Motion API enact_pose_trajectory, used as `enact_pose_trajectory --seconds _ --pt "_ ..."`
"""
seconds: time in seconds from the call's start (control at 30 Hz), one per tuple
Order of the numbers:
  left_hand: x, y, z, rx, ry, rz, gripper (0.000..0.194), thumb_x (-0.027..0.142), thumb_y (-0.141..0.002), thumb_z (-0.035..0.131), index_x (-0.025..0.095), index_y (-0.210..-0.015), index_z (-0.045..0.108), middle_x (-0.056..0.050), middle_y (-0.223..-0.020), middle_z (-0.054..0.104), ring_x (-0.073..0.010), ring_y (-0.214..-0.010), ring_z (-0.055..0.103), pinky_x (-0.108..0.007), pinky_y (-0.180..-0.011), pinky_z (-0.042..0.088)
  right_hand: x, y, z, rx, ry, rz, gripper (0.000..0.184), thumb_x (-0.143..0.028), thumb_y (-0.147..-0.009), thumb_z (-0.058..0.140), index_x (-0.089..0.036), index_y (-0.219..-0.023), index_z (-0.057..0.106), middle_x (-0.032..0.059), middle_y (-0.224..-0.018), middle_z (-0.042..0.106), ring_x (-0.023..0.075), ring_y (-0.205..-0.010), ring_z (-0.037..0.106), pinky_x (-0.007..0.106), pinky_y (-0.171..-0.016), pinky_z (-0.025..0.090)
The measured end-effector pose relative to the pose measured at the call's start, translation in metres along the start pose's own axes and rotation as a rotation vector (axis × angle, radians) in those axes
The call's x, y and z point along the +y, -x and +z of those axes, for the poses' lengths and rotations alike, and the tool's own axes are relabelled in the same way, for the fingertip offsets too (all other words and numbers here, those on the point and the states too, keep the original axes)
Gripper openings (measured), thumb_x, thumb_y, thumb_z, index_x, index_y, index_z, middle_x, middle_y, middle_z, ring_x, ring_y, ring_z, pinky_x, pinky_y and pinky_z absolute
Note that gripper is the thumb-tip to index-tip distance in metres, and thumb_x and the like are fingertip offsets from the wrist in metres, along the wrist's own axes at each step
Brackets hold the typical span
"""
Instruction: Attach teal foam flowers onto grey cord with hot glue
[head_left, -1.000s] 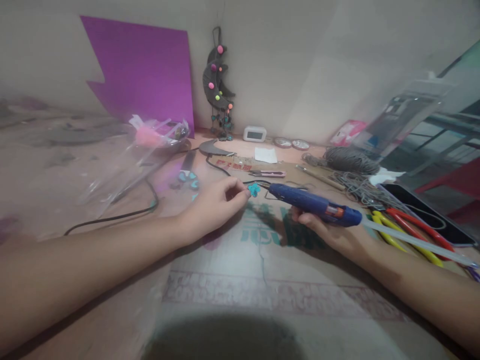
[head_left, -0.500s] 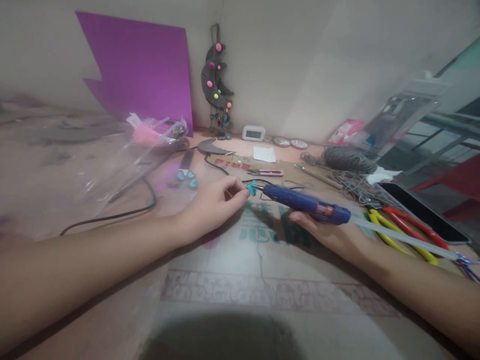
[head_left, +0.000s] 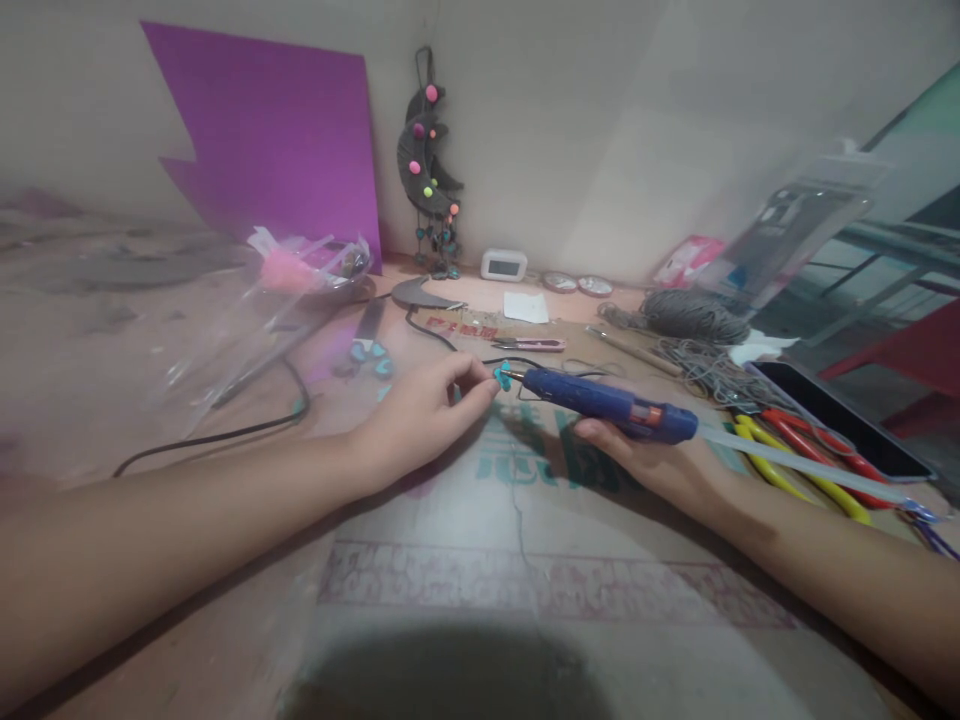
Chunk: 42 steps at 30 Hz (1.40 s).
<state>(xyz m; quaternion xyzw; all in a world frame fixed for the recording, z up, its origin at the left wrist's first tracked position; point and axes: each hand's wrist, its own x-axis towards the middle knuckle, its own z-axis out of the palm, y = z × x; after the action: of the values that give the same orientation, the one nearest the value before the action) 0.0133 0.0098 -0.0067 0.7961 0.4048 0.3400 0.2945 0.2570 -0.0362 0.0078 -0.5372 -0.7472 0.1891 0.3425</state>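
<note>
Between the thumb and fingertips of my left hand (head_left: pixel 431 410) is a small turquoise piece (head_left: pixel 503 376); its exact shape is too small to make out. My right hand (head_left: pixel 637 455) grips a blue hot glue gun (head_left: pixel 581 393) with a long pale glue stick (head_left: pixel 795 460) protruding from its back. The metal nozzle points left and meets the turquoise piece, or comes very close to it. Several more turquoise pieces (head_left: pixel 371 358) lie beyond my left wrist. Under both hands is a printed cardboard sheet (head_left: pixel 442 580).
Thread snips (head_left: pixel 529 345), a grey crescent (head_left: pixel 426 294) and a white digital clock (head_left: pixel 503 265) lie farther back. On the right are grey yarn (head_left: pixel 694 315), red-and-yellow-handled tools (head_left: pixel 765 455) and a phone (head_left: pixel 840 415). A black cord (head_left: pixel 225 437) crosses the left side. A crescent ornament (head_left: pixel 424 165) hangs on the wall.
The view has shifted slightly. Both hands keep their hold, and the nozzle stays at the turquoise piece.
</note>
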Motion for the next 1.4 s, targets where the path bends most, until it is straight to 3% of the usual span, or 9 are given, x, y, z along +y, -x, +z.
enact_pose_trajectory --seconds 1.4 --pt "0.0005 -0.0025 0.0014 0.035 0.052 -0.03 0.022 0.035 -0.094 0.052 0.018 -0.081 0.058 0.002 -0.077 0.059 -0.0138 -0.071 0.053 -0.027 -0.067 0.04 -0.0001 0.0001 0.0011 0.008 0.106 0.025 0.028 -0.05 -0.079 0.065 -0.024 -0.07 0.057 0.0049 -0.073 0.066 0.0266 -0.072 0.065 0.038 -0.06 0.052"
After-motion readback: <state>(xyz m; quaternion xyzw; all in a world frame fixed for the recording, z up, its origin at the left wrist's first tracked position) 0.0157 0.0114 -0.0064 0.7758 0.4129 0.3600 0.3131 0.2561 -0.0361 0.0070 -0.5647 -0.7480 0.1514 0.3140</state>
